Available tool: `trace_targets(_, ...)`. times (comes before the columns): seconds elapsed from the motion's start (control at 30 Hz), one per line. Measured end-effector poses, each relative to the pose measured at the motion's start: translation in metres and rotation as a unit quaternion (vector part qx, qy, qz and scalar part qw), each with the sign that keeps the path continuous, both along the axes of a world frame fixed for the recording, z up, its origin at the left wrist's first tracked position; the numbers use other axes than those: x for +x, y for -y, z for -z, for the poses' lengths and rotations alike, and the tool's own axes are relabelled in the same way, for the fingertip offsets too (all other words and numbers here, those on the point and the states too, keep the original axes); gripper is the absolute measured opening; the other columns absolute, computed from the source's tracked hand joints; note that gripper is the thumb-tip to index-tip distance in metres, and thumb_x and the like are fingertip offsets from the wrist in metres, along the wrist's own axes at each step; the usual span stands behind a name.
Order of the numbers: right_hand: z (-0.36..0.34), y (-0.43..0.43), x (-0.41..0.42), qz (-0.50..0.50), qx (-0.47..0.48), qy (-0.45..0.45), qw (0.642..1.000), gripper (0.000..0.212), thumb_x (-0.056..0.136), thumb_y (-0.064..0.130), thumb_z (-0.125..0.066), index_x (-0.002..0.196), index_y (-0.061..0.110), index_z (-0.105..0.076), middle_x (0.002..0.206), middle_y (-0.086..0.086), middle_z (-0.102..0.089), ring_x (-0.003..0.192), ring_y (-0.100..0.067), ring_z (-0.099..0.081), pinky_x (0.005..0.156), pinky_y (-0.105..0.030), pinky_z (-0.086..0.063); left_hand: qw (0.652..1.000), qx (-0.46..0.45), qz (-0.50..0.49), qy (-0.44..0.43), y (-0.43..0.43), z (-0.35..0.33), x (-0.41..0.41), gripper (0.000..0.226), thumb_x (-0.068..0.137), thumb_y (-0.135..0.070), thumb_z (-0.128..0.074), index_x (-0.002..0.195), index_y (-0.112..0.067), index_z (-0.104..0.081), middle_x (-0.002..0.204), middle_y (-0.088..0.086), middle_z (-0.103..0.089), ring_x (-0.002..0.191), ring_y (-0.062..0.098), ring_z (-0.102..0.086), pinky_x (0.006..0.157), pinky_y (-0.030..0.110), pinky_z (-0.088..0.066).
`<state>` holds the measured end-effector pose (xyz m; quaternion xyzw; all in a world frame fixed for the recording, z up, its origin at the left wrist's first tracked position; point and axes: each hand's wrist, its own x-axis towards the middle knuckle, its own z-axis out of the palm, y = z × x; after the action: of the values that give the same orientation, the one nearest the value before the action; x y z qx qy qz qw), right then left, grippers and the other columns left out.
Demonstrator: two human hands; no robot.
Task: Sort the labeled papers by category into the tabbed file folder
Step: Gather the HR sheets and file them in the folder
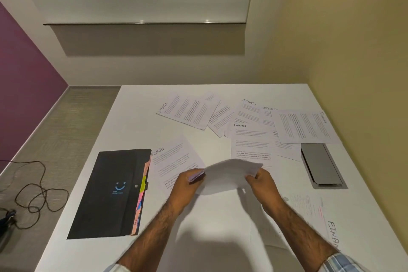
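Both hands hold one small stack of white papers [229,174] above the table's middle; my left hand [186,185] grips its left edge and my right hand [261,183] its right edge. The stack's label is hidden. A black tabbed file folder [110,192] lies shut at the left, coloured tabs along its right edge. Beside it lies a sheet marked SPORTS [174,159]. More SPORTS sheets [187,109] and FINANCE sheets [251,139] are spread across the far half. Another FINANCE sheet [313,212] lies at the near right.
The white table [136,121] meets a yellow wall on the right. A grey cable-port flap [320,164] stands open at the right edge. On the floor at the left lies a tangled black cable [37,194].
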<state>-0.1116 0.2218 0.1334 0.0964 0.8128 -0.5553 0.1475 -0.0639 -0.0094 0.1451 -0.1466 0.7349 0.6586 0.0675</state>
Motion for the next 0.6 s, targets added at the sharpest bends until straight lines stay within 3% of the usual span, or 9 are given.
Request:
trace_targets(0.1,-0.006,0.000,0.000,0.019,-0.012,-0.011,1.000,0.025,0.099,0.005,-0.056,0.119,0.013,-0.067,0.104,0.003,-0.074,0.095,-0.013,-0.069,0.069,-0.017,-0.049,1.000,0.004,-0.009,-0.014,-0.002,-0.002,-0.001,0.032,0.097,-0.013,-0.065,0.111,-0.042,-0.065,0.097,-0.040,-0.068,0.093,-0.023,-0.061,0.081,0.001,-0.044)
trace_targets(0.2,-0.010,-0.004,0.000,0.019,-0.018,-0.022,0.999,0.021,0.098,0.007,-0.058,0.113,0.019,-0.067,0.105,-0.004,-0.075,0.096,-0.019,-0.071,0.069,-0.020,-0.053,0.999,0.012,-0.026,-0.019,0.004,0.002,-0.003,0.031,0.092,-0.018,-0.072,0.113,-0.041,-0.069,0.109,-0.027,-0.073,0.104,-0.010,-0.065,0.091,0.013,-0.050)
trace_targets(0.3,-0.008,-0.008,0.003,0.011,-0.009,-0.026,1.000,0.026,0.095,0.002,-0.058,0.111,0.022,-0.063,0.107,-0.011,-0.072,0.094,-0.021,-0.068,0.070,-0.022,-0.051,0.999,-0.002,-0.030,-0.011,0.005,0.011,-0.001,0.031,0.091,-0.014,-0.074,0.101,-0.043,-0.072,0.100,-0.029,-0.074,0.098,-0.012,-0.066,0.090,0.014,-0.050)
trace_targets(0.37,-0.006,-0.009,0.007,0.005,0.000,-0.019,1.000,0.027,0.095,0.002,-0.056,0.115,0.018,-0.063,0.107,-0.009,-0.072,0.094,-0.017,-0.068,0.068,-0.020,-0.049,1.000,-0.013,-0.019,0.000,0.003,0.016,0.001,0.036,0.093,-0.012,-0.070,0.097,-0.047,-0.070,0.095,-0.034,-0.072,0.092,-0.016,-0.064,0.082,0.008,-0.047)
trace_targets(0.47,-0.006,-0.008,0.010,0.006,-0.001,-0.025,1.000,0.027,0.098,0.003,-0.055,0.118,0.019,-0.064,0.106,0.004,-0.072,0.100,-0.014,-0.068,0.071,-0.018,-0.048,1.000,-0.013,-0.014,0.010,0.000,0.022,0.005,0.034,0.094,-0.013,-0.069,0.103,-0.046,-0.067,0.100,-0.028,-0.072,0.094,-0.012,-0.064,0.076,0.003,-0.044)
trace_targets(0.6,-0.014,-0.005,0.011,0.005,-0.004,-0.040,0.999,0.033,0.099,0.000,-0.051,0.118,0.022,-0.066,0.106,0.009,-0.072,0.089,0.006,-0.067,0.066,-0.006,-0.048,0.999,-0.001,-0.025,0.024,0.004,0.029,0.006,0.033,0.096,-0.014,-0.066,0.107,-0.045,-0.064,0.096,-0.028,-0.074,0.088,-0.015,-0.066,0.078,0.011,-0.050)
